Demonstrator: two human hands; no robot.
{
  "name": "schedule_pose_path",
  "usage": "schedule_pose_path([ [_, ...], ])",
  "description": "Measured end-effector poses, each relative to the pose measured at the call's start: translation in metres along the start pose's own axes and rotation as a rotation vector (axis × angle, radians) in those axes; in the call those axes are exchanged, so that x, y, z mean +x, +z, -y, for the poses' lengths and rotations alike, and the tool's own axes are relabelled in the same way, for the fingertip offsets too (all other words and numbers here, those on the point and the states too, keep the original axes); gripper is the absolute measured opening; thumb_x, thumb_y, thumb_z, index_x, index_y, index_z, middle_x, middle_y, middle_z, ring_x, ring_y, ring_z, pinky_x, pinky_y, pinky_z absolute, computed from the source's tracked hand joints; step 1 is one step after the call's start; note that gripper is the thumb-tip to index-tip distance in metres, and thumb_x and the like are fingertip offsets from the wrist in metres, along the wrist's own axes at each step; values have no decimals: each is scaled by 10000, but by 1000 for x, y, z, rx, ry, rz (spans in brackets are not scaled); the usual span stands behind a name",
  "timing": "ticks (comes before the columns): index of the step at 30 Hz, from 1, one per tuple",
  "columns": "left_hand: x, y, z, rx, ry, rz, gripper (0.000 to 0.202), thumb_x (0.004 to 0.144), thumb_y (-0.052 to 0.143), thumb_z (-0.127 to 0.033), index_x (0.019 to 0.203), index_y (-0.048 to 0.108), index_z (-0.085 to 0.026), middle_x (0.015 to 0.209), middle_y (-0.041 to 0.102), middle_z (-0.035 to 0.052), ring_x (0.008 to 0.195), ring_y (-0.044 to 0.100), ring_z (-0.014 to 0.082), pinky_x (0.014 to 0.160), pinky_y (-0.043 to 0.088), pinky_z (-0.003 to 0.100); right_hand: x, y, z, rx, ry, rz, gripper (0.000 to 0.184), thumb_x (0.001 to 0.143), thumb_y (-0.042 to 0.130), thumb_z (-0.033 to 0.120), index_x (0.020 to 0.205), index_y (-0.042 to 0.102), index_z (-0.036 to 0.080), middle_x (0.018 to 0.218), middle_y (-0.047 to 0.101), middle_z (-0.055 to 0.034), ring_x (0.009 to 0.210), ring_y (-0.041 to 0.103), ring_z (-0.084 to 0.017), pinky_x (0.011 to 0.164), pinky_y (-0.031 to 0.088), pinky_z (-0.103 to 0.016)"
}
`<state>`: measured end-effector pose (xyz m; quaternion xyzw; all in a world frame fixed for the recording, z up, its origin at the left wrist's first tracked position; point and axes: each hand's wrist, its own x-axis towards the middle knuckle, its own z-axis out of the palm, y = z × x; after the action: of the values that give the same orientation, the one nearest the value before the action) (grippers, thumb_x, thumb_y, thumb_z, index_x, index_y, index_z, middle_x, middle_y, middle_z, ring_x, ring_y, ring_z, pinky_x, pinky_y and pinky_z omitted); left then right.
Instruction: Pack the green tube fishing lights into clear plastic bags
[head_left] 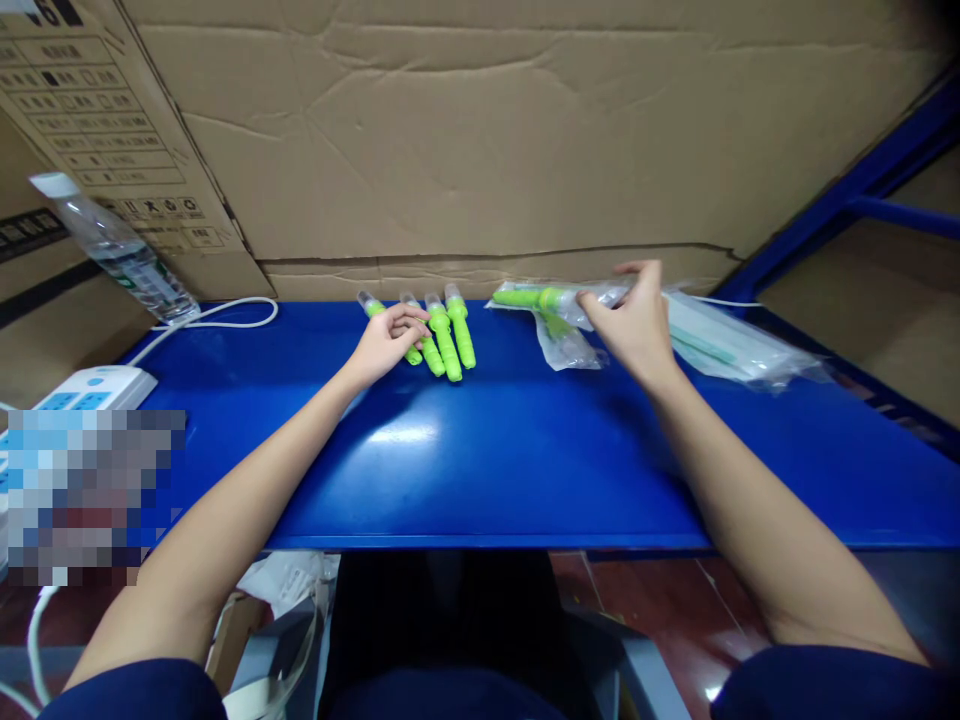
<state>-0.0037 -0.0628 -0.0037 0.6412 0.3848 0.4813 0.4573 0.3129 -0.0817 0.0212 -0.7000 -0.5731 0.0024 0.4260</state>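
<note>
Several lime-green ribbed tubes with clear caps lie side by side on the blue table, among them a tube [445,345] near the middle and a tube [461,335] at the right end. My left hand [391,338] curls over the two leftmost ones, its fingers closed on a tube and partly hiding it. To the right, another lime-green tube [521,298] lies in clear plastic wrapping [571,348]. My right hand [636,325] grips the capped end of this wrapped tube, thumb in front and index finger bent above; its other fingers are hidden.
Right of my right hand lies a flat clear packet [739,345] with pale green contents. A water bottle [131,250], a white cable [240,310] and a power strip [101,390] are at the left. Cardboard [450,140] stands along the back, a blue frame [817,220] at the right.
</note>
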Motion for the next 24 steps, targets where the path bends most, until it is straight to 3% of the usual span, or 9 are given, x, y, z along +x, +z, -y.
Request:
schedule_pose_path([
  [2,0,0,0,3,-1,-2,168,763,656,-117,931,659,-114,778,709,25,636,647,100,724,571,265,-5,-5,6,-141,7,95,287,794,646,414,956,548,197,973,679,-126,931,633,-295,804,479,-419],
  [5,0,0,0,8,-1,-2,146,767,644,-114,912,663,-119,771,714,20,626,645,90,697,569,244,-11,-9,16,-221,4,281,293,771,688,457,855,585,197,888,705,-121,920,670,-318,792,500,-405],
  [11,0,-1,1,26,-5,-9,159,759,630,-86,909,674,-116,774,719,18,630,651,82,657,565,215,-22,-10,28,-197,118,732,463,873,693,399,1212,526,130,606,674,-26,601,695,-243,599,548,-338],
  [13,0,-1,1,29,2,-9,164,756,631,-84,910,676,-116,771,721,18,638,655,84,654,569,211,-24,-10,30,-181,149,828,485,906,676,370,1268,494,102,572,657,-18,556,685,-225,555,554,-316],
  [19,0,0,1,43,-11,-9,154,765,612,-71,897,679,-110,771,721,22,643,657,84,652,568,210,-27,-1,29,-53,107,892,622,944,636,344,1424,368,52,586,666,-22,495,645,-197,474,523,-280],
  [24,-1,1,-2,43,-16,-8,156,774,602,-60,903,676,-108,773,715,19,622,646,79,662,564,222,-28,-1,32,157,81,801,644,957,591,326,1486,309,92,714,703,-47,529,661,-199,553,577,-322],
])
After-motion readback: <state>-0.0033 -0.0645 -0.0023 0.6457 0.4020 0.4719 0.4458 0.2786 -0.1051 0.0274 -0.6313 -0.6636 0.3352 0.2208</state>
